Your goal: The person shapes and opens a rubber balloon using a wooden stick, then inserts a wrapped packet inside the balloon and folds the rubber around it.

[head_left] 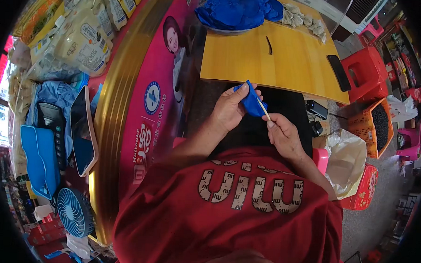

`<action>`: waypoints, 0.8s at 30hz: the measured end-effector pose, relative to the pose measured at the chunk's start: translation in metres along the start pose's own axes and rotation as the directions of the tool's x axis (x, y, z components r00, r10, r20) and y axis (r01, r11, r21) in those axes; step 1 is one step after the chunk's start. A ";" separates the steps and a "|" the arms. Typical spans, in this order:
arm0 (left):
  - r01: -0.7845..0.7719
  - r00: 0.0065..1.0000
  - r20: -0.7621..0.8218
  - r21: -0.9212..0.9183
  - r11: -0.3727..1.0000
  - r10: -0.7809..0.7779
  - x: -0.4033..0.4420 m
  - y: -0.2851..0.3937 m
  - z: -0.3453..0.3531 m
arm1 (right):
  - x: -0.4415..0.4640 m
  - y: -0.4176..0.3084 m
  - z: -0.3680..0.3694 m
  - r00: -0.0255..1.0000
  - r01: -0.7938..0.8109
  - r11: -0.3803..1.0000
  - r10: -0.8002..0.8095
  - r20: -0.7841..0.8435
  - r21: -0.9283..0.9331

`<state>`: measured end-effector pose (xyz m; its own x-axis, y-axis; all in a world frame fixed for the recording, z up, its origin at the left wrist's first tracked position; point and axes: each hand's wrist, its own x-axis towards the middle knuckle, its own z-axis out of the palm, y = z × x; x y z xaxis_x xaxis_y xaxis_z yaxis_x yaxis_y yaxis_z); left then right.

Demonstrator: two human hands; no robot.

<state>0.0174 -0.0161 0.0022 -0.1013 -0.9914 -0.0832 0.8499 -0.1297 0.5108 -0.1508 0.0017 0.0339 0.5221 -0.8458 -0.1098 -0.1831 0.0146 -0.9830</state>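
Observation:
A small piece of blue fabric (254,103) is pinched in my left hand (231,106), its pointed tip sticking up past the thumb. My right hand (283,134) is closed on a thin pale stick (263,108), whose upper end lies against the fabric. Both hands are close together over my lap, just in front of the wooden table's (232,62) near edge. At the table's far side, a heap of blue fabric (239,10) fills a shallow bowl. Crumpled beige pieces (302,20) lie to its right.
On the table are a dark curved strip (269,45) and a black phone (339,72). Red stools (365,72) and an orange basket (371,127) stand to the right. A gold-edged counter (123,80) on the left holds a tablet (82,130) and a blue fan (74,212).

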 end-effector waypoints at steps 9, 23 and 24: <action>-0.050 0.999 0.000 0.096 0.994 0.050 -0.005 -0.002 0.006 | 0.007 -0.009 0.010 0.999 0.043 0.998 -0.044 -0.014 -0.053; -0.118 0.992 -0.019 0.215 0.970 0.124 -0.007 -0.006 0.010 | 0.004 -0.008 0.012 0.997 0.030 0.983 -0.043 -0.066 -0.183; -0.119 0.992 -0.018 0.214 0.970 0.126 -0.007 -0.006 0.010 | 0.004 -0.010 0.012 0.997 0.031 0.982 -0.044 -0.066 -0.184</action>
<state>0.0080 -0.0083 0.0083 0.0159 -0.9993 -0.0338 0.7256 -0.0118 0.6880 -0.1374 0.0044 0.0413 0.4737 -0.8789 -0.0566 -0.3172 -0.1104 -0.9419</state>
